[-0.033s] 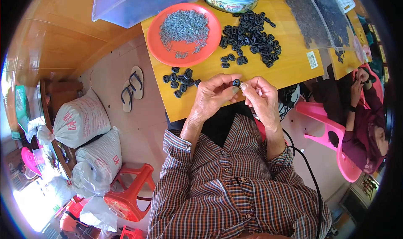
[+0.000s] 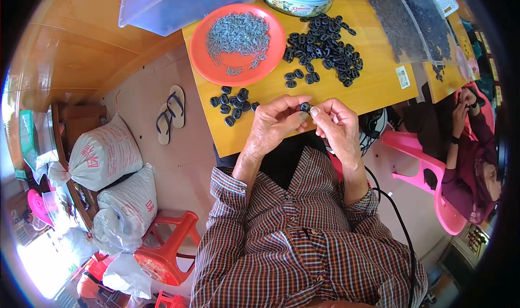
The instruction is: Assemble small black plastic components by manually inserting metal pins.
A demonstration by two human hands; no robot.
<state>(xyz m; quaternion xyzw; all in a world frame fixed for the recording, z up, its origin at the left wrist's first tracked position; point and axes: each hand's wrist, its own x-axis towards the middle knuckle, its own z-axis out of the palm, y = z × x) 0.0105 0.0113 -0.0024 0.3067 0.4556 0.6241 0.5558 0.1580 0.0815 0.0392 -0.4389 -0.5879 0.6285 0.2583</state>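
Near the table's front edge, a small black oval cord lock (image 2: 305, 107) with two holes is held between both hands. My left hand (image 2: 273, 125) pinches it between thumb and forefinger. The fingers of my right hand (image 2: 338, 125) are closed at its right side, the thumb tip against it; whether they also hold a small part is hidden. Left of my hands lies a small group of similar black pieces (image 2: 236, 103). Beyond them stands an orange-red plate (image 2: 201, 64) with a heap of small metal springs (image 2: 238, 34). A larger pile of black pieces (image 2: 325, 43) spreads to the plate's right.
On the yellow table (image 2: 379, 89) stand a round tin (image 2: 298, 6) of black parts and clear containers (image 2: 428, 26). A translucent bin (image 2: 189, 10) is at the back left. Sacks (image 2: 105, 151), a red stool (image 2: 176, 243) and flip-flops (image 2: 170, 113) lie left. Another person (image 2: 471, 162) sits right.
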